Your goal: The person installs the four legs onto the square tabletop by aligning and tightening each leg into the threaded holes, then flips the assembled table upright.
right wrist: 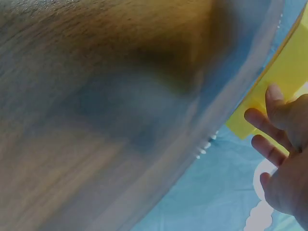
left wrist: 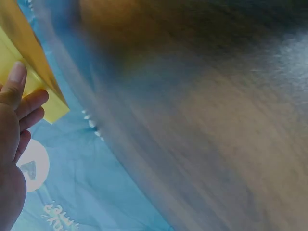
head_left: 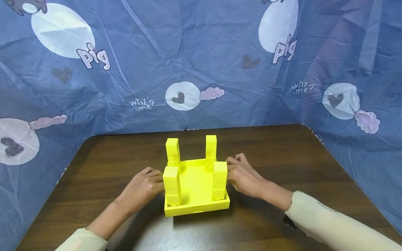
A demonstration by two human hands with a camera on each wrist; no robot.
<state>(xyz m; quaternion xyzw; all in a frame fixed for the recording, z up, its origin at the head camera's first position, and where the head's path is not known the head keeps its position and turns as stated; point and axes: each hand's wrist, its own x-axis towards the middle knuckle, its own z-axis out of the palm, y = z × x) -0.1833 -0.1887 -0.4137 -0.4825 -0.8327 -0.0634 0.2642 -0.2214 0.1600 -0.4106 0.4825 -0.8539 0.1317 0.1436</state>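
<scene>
A yellow square tray with a raised rim and tall blocky corner posts is held between both hands in the head view. It looks lifted a little, with a dark shadow on the table below its front edge. My left hand grips the left side, partly hidden behind the near left post. On the opposite side, my right hand holds the tray with curled fingers. Each wrist view shows thumb and fingers against the yellow wall, the right thumb lying along its side.
A dark brown wooden table with rounded far corners lies beneath. Blue printed cloth hangs behind it and along both sides. A small black item shows under the right sleeve.
</scene>
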